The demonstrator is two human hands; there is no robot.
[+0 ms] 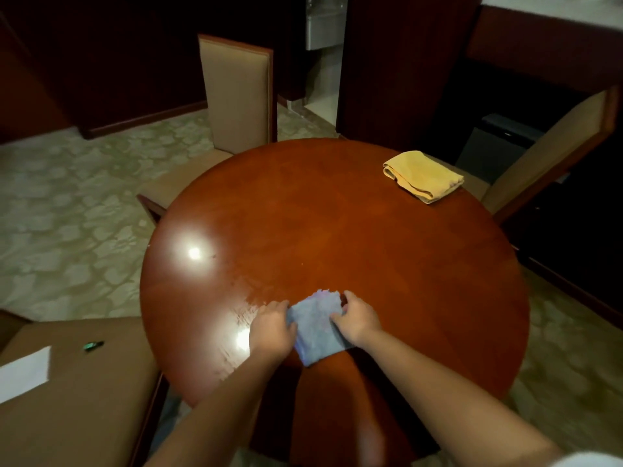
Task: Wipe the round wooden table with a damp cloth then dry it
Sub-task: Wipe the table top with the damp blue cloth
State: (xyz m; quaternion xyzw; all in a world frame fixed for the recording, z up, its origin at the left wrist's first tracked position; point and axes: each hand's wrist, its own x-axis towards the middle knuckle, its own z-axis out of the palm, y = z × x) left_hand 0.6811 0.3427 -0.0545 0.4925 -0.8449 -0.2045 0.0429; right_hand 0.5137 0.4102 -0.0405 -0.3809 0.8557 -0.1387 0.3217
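A round reddish wooden table (337, 230) fills the middle of the view, with wet streaks shining near its front left. A blue-grey cloth (317, 326) lies folded on the table close to its near edge. My left hand (273, 326) grips the cloth's left side, fingers curled over its edge. My right hand (359, 318) holds the cloth's right side, thumb on top. A folded yellow towel (423, 175) lies at the far right of the table, apart from both hands.
A beige upholstered chair (236, 92) stands behind the table at the far left, another chair (553, 153) at the right. A brown seat (77, 392) at the lower left carries a white paper (25, 372) and a small green object (92, 346). Patterned carpet surrounds the table.
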